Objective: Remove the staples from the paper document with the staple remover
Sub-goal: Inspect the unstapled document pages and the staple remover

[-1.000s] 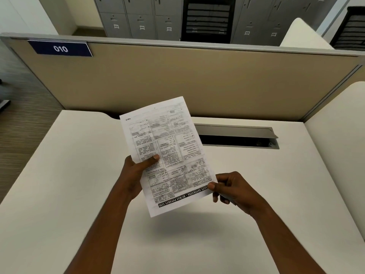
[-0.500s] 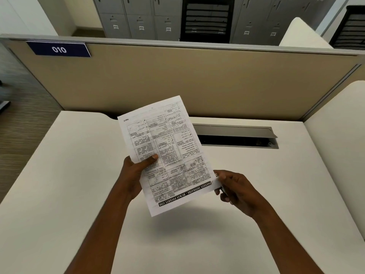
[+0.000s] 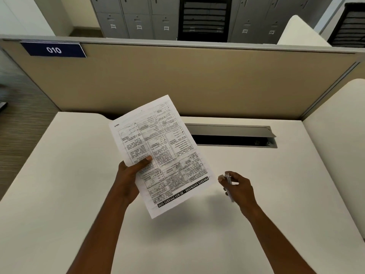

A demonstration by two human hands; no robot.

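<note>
Right hand (image 3: 239, 186) pulled right, off paper document (image 3: 162, 151) near corner, fingers curled round staple remover (image 3: 229, 182); left hand (image 3: 128, 178) pinches its left edge, long axis away-left

Both forearms extend forward. My left hand (image 3: 129, 175) pinches the paper document (image 3: 164, 139), thumb on top. My right hand (image 3: 241, 186), apart from it, curls round a slim pale tool (image 3: 229, 180).
</note>
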